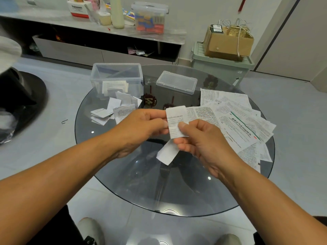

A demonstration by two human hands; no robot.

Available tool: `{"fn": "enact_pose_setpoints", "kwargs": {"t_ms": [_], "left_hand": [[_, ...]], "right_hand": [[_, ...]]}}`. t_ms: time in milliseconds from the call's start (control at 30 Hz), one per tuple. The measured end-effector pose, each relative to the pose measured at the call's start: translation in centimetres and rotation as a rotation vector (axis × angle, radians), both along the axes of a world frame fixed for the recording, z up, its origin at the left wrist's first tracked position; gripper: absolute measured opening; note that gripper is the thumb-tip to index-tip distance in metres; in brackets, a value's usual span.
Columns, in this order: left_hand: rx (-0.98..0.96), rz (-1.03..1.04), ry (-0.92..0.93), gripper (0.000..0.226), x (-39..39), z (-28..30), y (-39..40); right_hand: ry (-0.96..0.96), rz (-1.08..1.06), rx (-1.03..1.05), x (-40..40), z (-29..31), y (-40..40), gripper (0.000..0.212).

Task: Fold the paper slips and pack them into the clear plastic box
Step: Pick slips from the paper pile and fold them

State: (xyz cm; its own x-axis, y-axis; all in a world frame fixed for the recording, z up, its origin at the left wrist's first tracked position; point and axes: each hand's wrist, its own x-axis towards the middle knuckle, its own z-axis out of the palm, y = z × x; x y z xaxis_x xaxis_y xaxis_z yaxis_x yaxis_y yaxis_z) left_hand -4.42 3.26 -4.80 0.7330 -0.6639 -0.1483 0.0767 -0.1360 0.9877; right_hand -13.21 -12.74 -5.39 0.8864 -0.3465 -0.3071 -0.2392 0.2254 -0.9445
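1. Filling most of the frame's edges, pale floor tiles (pixel 58 96) run back to a long low shelf unit (pixel 106 41) across the upper left, cluttered with bottles and a lidded storage tub (pixel 150 16).
2. At upper right a green bin (pixel 221 66) carries a cardboard box (pixel 228 43).
3. A round dark glass counter (pixel 141 183) sits mid-frame.
4. Unfolded printed sheets (pixel 238 121) fan across its right side.
5. The clear plastic box (pixel 116 76) stands open at the counter's upper left, with folded slips inside; its lid (pixel 177 82) lies beside it to the right.
6. More folded slips (pixel 115 110) lie loose just in front of the box.
7. Above the counter's middle, the left hand (pixel 143 124) pinches the upper left edge of a paper slip (pixel 176 121); its grip is pressed on the paper.
8. The right hand (pixel 200 138) pinches the slip's lower right, thumb on top, while the slip's tail hangs below.
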Motion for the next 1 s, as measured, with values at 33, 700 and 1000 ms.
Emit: {"fn": "enact_pose_setpoints", "kwargs": {"t_ms": [33,700,1000], "left_hand": [[0.006,-0.008,0.006,0.031,-0.1,-0.1,0.0],[0.253,0.206,-0.142,0.006,0.2,-0.6,0.5],[0.266,0.103,-0.131,0.033,-0.1,-0.4,-0.1]], "right_hand": [[0.0,0.0,-0.022,0.0,-0.2,0.1,0.024],[-0.036,-0.134,-0.325,0.2,0.1,-1.7,0.021],[-0.025,-0.008,0.121,0.1,0.6,-1.0,0.01]]}}
